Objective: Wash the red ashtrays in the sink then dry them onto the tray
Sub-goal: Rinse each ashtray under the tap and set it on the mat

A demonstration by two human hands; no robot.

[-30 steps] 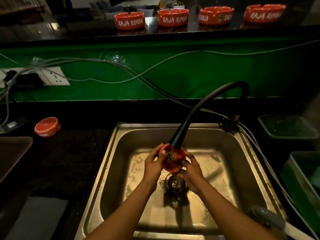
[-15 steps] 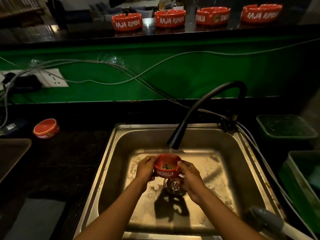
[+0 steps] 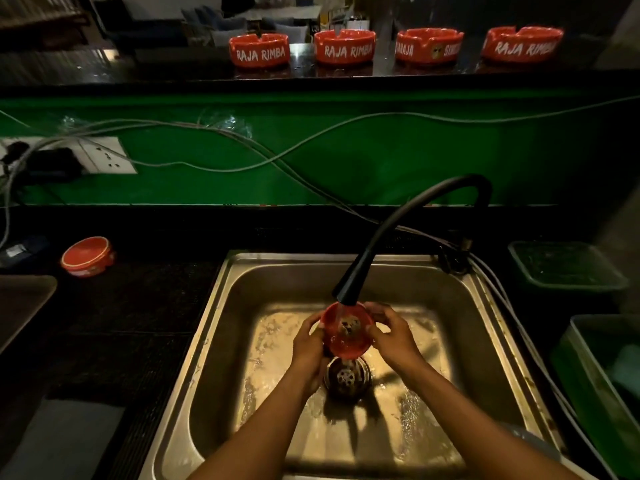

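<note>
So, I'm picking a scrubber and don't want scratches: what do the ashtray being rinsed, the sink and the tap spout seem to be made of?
The ashtray looks like glossy red glazed ceramic or glass: wet highlights, thick rim; I can't tell which. The sink looks like brushed stainless steel: grey, dull reflections, pressed corners. The tap spout is matte black, probably a rubber or silicone hose, judging by its smooth bend.

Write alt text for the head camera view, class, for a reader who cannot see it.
Two hands, left hand and right hand, hold a red ashtray under a black faucet over a steel sink. Four more red ashtrays line the dark ledge behind; another sits overturned on the left counter.
</note>
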